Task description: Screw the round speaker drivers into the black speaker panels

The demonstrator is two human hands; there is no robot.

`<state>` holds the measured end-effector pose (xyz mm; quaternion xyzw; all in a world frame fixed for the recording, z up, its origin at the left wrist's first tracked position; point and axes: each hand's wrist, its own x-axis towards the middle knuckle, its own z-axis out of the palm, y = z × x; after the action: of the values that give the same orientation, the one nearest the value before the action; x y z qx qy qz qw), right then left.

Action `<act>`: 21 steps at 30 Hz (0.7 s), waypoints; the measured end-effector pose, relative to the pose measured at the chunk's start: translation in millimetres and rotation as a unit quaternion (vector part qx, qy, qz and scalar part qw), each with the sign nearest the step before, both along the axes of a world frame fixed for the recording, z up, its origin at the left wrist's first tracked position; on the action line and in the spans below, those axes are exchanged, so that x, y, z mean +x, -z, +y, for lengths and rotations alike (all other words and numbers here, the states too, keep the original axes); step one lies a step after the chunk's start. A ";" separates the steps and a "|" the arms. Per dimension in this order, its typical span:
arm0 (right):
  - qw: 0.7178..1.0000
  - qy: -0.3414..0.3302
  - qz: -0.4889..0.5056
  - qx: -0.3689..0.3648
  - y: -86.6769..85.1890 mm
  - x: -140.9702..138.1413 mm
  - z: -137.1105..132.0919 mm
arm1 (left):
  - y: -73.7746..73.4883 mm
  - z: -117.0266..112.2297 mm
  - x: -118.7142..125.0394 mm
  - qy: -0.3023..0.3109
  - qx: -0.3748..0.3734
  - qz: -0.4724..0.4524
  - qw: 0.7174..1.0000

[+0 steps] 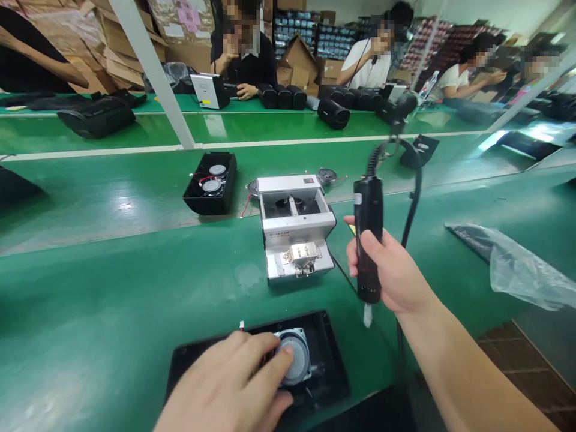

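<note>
My left hand (225, 384) sits at the bottom of the view, its fingers gripping the edge of a round speaker driver (296, 359). That driver lies in an open black speaker housing (327, 360) on the green belt. My right hand (391, 270) grips a black electric screwdriver (368, 240) upright, its white-tipped end pointing down and a coiled cord rising from its top. The screwdriver hangs to the right of a metal screw feeder (294, 225), not touching it.
Farther along the belt stands an open black housing (210, 183) with two drivers inside, near two loose drivers. A plastic bag (517, 267) lies at right. Several co-workers sit beyond, behind another green belt with black speaker boxes and cardboard cartons.
</note>
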<state>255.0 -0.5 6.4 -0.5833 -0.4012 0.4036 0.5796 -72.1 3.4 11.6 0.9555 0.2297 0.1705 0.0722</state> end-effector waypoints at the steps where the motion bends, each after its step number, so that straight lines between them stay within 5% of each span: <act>1: 1.000 0.006 0.025 0.010 -4.5 -0.6 -2.2 | 2.7 -1.8 9.9 0.002 0.003 0.010 1.000; 5: 0.994 0.017 0.071 0.080 -31.4 -11.3 -8.5 | 10.8 -3.5 28.1 -0.005 -0.018 0.045 0.999; 12: 0.971 -0.002 0.056 0.235 -94.1 -61.6 14.6 | 32.6 -4.1 23.1 -0.027 -0.016 0.015 0.999; 21: 0.954 -0.119 0.023 0.276 -64.8 -88.6 51.3 | 50.7 -3.9 34.1 -0.048 0.070 -0.053 0.995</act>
<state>166.5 50.9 71.2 -0.3392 -0.5500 0.3564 0.6748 -38.1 -0.5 -39.1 0.9358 0.2581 0.2398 0.0086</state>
